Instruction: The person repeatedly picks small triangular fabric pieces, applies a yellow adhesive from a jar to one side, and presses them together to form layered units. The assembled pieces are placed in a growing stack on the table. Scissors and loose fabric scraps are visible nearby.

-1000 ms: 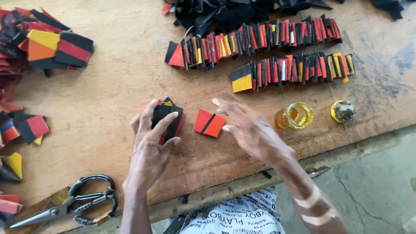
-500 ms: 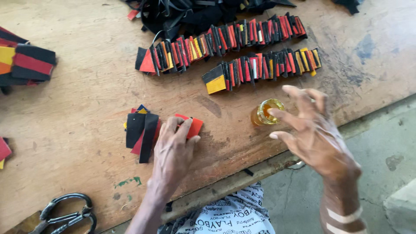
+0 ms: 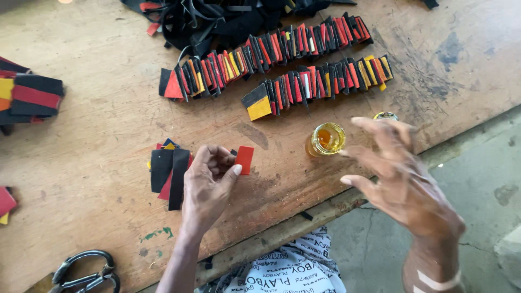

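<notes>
Our left hand (image 3: 209, 184) was curled on the table (image 3: 97, 228). Its thumb and fingers pinched a small red piece (image 3: 244, 159), which stuck out just past the fingertips. So that hand was closed on the piece.

Just beside this hand, on its outer side, lay a little pile (image 3: 169, 169) of black and red pieces, touching the wood.

Our right hand (image 3: 399, 173) was up in the air, past the table's edge. Its fingers were spread wide and it held nothing. It was open.

Right by the fingertips of that hand stood a small glass jar (image 3: 325, 139) with yellow-orange stuff in it. A second small round thing (image 3: 385, 115) peeked out from behind the fingers. We could not tell what it was.

Farther away from both hands, two long rows (image 3: 304, 65) of folded pieces stood on edge. They were black, red, orange and yellow. Beyond the rows lay a heap of black scraps (image 3: 217, 19).

Far out past the left hand sat a stack (image 3: 32, 97) of bigger black, red and yellow pieces. Near our left arm, at the table's near edge, lay black scissors (image 3: 87, 271).
</notes>
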